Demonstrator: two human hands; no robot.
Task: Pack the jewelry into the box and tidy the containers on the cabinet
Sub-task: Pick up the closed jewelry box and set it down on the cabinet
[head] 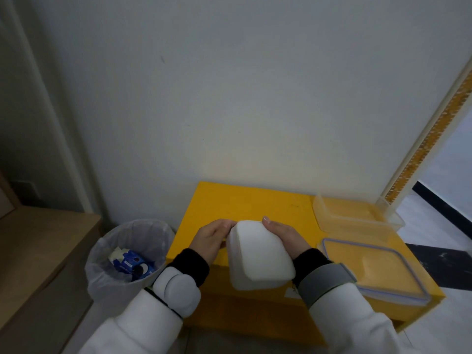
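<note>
A white box (259, 256) with rounded corners is held above the yellow cabinet (229, 200), its lid closed. My left hand (212, 237) grips its far left edge, fingers curled at the seam. My right hand (284, 235) clasps its right side, thumb on top. No jewelry is visible. A clear plastic container (357, 215) stands open at the cabinet's back right. Its flat lid (375, 267), with a blue seal around the rim, lies in front of it on the cabinet top.
A bin (127, 254) lined with a clear bag stands on the floor left of the cabinet, with blue and white wrappers inside. A white wall rises behind. A wooden ledge (38, 241) is at far left. A door frame edge (429, 139) leans at right.
</note>
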